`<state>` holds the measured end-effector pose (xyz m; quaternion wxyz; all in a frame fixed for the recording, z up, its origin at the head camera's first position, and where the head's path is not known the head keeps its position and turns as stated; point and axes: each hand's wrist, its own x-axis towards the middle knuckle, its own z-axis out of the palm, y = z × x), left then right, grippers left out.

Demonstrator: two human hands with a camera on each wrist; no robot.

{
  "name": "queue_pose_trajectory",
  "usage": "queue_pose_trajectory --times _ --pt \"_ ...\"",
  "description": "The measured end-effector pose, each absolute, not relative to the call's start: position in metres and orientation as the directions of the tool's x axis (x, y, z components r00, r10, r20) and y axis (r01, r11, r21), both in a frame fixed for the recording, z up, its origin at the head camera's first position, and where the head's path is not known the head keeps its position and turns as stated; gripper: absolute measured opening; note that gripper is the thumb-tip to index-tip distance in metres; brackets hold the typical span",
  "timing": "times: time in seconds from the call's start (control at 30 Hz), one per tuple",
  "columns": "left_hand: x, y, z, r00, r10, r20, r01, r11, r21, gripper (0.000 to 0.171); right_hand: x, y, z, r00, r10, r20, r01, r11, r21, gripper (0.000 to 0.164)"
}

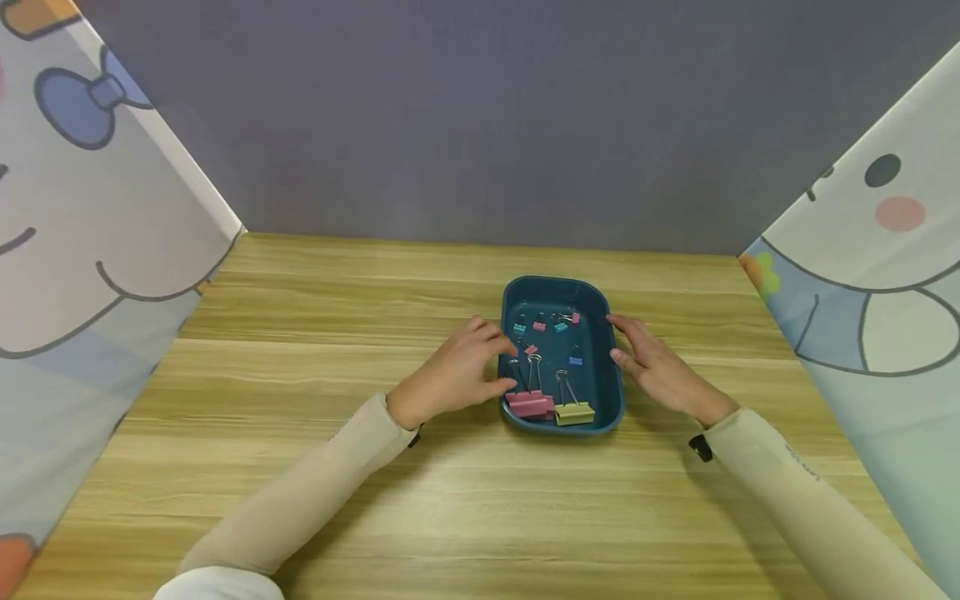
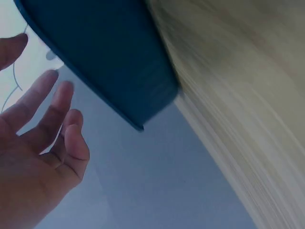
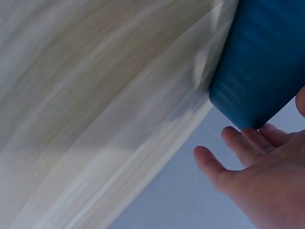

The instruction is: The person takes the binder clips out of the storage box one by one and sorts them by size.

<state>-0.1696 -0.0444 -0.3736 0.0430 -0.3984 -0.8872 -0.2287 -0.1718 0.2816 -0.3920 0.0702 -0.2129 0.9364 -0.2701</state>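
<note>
A dark blue plastic tray (image 1: 597, 379) stands on the table with binder clips inside. At its near end lie large pink binder clips (image 1: 528, 406) and a yellow binder clip (image 1: 574, 414), their wire handles pointing away. Farther back are several small clips, among them a blue binder clip (image 1: 575, 361), a pink binder clip (image 1: 539, 327) and a teal binder clip (image 1: 519, 328). My left hand (image 1: 467, 367) hovers at the left rim, fingers loosely bent and holding nothing. On the opposite side, my right hand (image 1: 660, 371) has its fingertips at the tray's outer wall (image 3: 267, 62), fingers extended.
The wood-grain table (image 1: 360, 333) extends around the tray. A grey panel (image 1: 480, 125) rises along its back edge. Cartoon-printed sheets (image 1: 150, 217) hang on the left and right sides.
</note>
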Motion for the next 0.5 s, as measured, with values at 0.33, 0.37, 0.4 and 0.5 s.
queue_pose_trajectory --times 0.33,0.37,0.4,0.5 --pt "-0.171 -0.029 -0.371 -0.655 0.748 0.104 0.718 0.574 0.393 0.027 -0.173 0.281 -0.392 -0.899 -0.439 -0.003 -0.369 0.76 -0.535 0.054" --pt "-0.171 -0.028 -0.371 -0.656 0.75 0.091 0.716 0.579 0.39 0.026 -0.173 0.281 -0.392 -0.899 -0.438 -0.003 -0.369 0.76 -0.536 0.054" --pt "-0.171 -0.027 -0.371 -0.655 0.752 0.078 0.714 0.582 0.389 0.024 -0.174 0.281 -0.392 -0.899 -0.438 -0.004 -0.368 0.759 -0.537 0.054" --pt "-0.171 -0.025 -0.371 -0.66 0.75 0.045 0.708 0.601 0.371 0.022 -0.174 0.281 -0.393 -0.9 -0.436 -0.005 -0.365 0.759 -0.539 0.054"
